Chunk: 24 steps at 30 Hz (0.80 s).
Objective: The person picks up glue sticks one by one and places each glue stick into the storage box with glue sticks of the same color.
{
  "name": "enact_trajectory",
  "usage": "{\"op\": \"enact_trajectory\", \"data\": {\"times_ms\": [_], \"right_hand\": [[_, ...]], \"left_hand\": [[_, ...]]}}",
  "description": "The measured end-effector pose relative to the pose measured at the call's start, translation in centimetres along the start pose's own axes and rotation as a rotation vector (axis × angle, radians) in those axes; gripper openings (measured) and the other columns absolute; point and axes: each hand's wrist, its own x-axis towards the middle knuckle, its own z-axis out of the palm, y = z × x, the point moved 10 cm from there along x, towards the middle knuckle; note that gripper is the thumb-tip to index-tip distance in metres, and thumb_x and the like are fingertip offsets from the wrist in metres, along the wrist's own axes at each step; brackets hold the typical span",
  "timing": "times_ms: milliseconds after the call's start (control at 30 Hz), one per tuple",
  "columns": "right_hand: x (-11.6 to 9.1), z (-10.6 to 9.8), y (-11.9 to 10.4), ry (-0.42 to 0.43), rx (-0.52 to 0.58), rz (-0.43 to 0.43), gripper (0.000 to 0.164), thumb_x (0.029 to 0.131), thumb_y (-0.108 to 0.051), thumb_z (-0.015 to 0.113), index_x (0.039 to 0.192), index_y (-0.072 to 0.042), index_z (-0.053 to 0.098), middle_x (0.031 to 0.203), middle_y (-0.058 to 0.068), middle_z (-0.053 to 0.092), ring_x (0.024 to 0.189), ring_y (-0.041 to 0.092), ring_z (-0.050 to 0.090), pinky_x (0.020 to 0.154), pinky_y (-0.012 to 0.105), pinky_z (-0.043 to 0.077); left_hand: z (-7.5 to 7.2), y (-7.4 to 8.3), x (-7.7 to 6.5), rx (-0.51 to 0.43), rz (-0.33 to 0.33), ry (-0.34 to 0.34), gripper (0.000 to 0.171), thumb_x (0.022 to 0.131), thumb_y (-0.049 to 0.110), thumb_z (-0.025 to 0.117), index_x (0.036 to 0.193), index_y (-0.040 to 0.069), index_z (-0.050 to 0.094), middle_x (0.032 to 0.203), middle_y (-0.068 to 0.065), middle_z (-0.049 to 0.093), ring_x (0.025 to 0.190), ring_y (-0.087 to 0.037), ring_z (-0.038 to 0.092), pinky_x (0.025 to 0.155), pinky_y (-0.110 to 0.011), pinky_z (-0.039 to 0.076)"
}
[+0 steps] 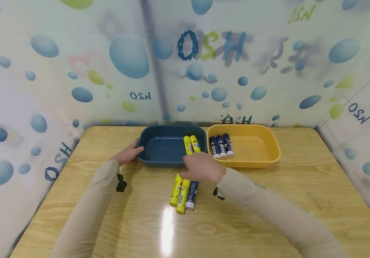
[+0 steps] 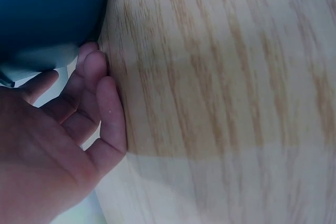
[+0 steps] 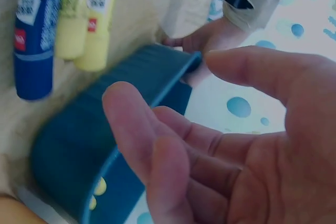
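Note:
My left hand [image 1: 128,152] holds the left end of a dark blue plastic bin [image 1: 164,164], thumb at the rim and fingers outside; in the left wrist view the fingers [image 2: 110,114] lie along the wood against it. Two yellow glue sticks [image 1: 188,144] lie in the bin's right end. Over the bin's front right edge hovers my right hand [image 1: 204,167], which holds nothing; its fingers [image 3: 128,124] are loosely bent. Just below it on the table are two yellow glue sticks [image 1: 182,197] and a dark blue glue stick [image 1: 192,195], their upper ends partly hidden.
A yellow-orange bin [image 1: 252,164] stands right beside the blue one. Inside its left end lie three dark blue glue sticks [image 1: 221,147]. The wooden table [image 1: 133,222] backs onto a patterned curtain [image 1: 185,82].

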Motion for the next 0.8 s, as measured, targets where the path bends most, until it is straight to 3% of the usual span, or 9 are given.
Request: {"op": "enact_trajectory", "data": {"times_ms": [133, 400, 800], "right_hand": [[-0.2, 1.4, 0.3, -0.031, 0.011, 0.025, 0.027, 0.092, -0.037, 0.062, 0.094, -0.009, 0.065, 0.068, 0.0, 0.055, 0.057, 0.014, 0.052, 0.048, 0.028, 0.04], [-1.2, 3.7, 0.9, -0.042, 0.03, 0.011, 0.041, 0.091, -0.035, 0.066, 0.06, -0.014, 0.049, 0.051, -0.005, 0.034, 0.043, 0.01, 0.032, 0.044, 0.024, 0.022], [-1.3, 6.1, 2.7, -0.008, 0.061, 0.096, 0.044, 0.093, -0.036, 0.062, 0.056, -0.014, 0.051, 0.049, -0.004, 0.043, 0.041, 0.011, 0.036, 0.041, 0.024, 0.024]], "left_hand": [[0.0, 0.2, -0.2, 0.006, 0.001, 0.004, 0.062, 0.105, 0.024, 0.033, 0.151, 0.0, 0.0, 0.125, -0.033, 0.042, 0.074, -0.021, 0.057, 0.07, -0.038, 0.048], [0.1, 0.1, 0.0, 0.008, 0.002, 0.01, 0.062, 0.103, 0.023, 0.034, 0.151, 0.001, 0.003, 0.11, -0.026, 0.052, 0.071, -0.02, 0.055, 0.068, -0.036, 0.046], [0.0, -0.2, 0.3, 0.009, 0.008, 0.016, 0.064, 0.103, 0.024, 0.033, 0.152, 0.001, 0.001, 0.118, -0.029, 0.048, 0.068, -0.018, 0.054, 0.066, -0.034, 0.046]]}}
